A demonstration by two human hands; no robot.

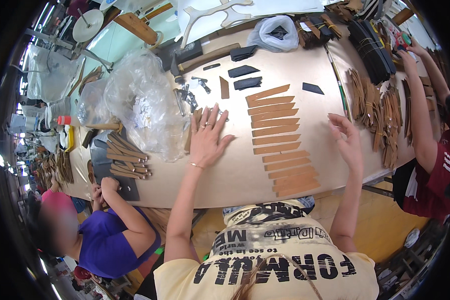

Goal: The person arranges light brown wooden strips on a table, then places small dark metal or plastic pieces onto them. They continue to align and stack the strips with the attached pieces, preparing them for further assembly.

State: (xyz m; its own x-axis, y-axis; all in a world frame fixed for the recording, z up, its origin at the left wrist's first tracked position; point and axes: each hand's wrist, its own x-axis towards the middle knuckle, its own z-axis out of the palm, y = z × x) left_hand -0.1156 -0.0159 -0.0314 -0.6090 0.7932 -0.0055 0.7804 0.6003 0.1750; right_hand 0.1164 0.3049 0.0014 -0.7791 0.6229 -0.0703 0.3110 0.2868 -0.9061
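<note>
**Across a tan worktable, two bare hands flank a ladder of brown strips**

The worktable (225, 175) carries a column of flat brown strips (276, 140), laid crosswise one below another in front of the person. Toward the top they fan at a slant; toward the bottom they lie closer together, the lowest ones overlapping.

The two hands are well apart, one on each side of that column. The left hand (208, 140) is spread palm down, fingers parted and pointing away from the body; whether it presses on the tabletop I cannot tell. Narrow brown pieces (187, 140) lie just beside it, partly covered. The right hand (347, 136) is raised to the right of the strips, fingers loosely bent and thumb apart.

Beyond the strips sit three small stacks of black pieces (242, 71), with a single black piece (313, 88) off to their right. A hammer (210, 57) lies near a clear plastic bag (140, 105), and bundled brown strips (375, 110) rest at the right.

At the left, a co-worker in purple (117, 240) sits near another pile of strips (127, 157); at the right, a co-worker in dark red (430, 180) reaches over the table.
</note>
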